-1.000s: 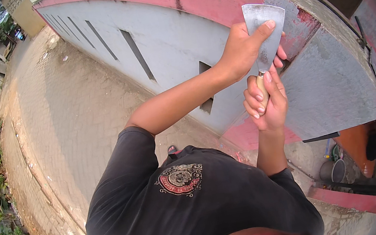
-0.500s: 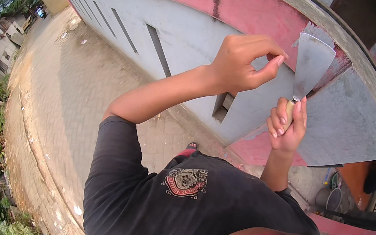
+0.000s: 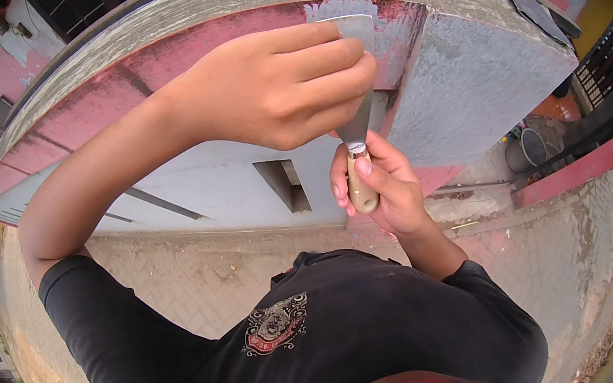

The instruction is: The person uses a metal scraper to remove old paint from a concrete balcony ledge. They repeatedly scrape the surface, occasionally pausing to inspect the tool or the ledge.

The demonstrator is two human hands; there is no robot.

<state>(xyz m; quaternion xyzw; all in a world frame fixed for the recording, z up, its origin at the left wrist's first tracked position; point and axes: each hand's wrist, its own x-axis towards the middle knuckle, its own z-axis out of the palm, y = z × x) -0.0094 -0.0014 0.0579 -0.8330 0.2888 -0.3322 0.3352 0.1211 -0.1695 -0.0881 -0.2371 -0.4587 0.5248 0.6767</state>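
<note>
A paint scraper [image 3: 362,189] with a pale wooden handle and a wide metal blade stands upright in front of the wall. My right hand [image 3: 392,182] is closed around its handle, thumb lying on the front. My left hand [image 3: 282,87] is raised before the blade with its fingers curled. It covers much of the metal, and its fingertips are hidden, so I cannot tell whether they touch the blade. Behind the blade, a pink painted band [image 3: 166,61] runs along the low wall, with a scraped, greyish patch [image 3: 398,36] near the corner.
The wall's weathered top ledge [image 3: 212,2] bends across the far side. Below the band is a grey-white face with a slot opening [image 3: 285,183]. Brick paving [image 3: 174,264] lies at the wall's foot. A grey bucket [image 3: 528,148] stands at right, near a low pink wall [image 3: 590,161].
My view has turned toward the wall's corner. My left hand has come over the blade, its pinched fingers now curled with tips hidden. The right hand keeps the scraper, now more upright.
</note>
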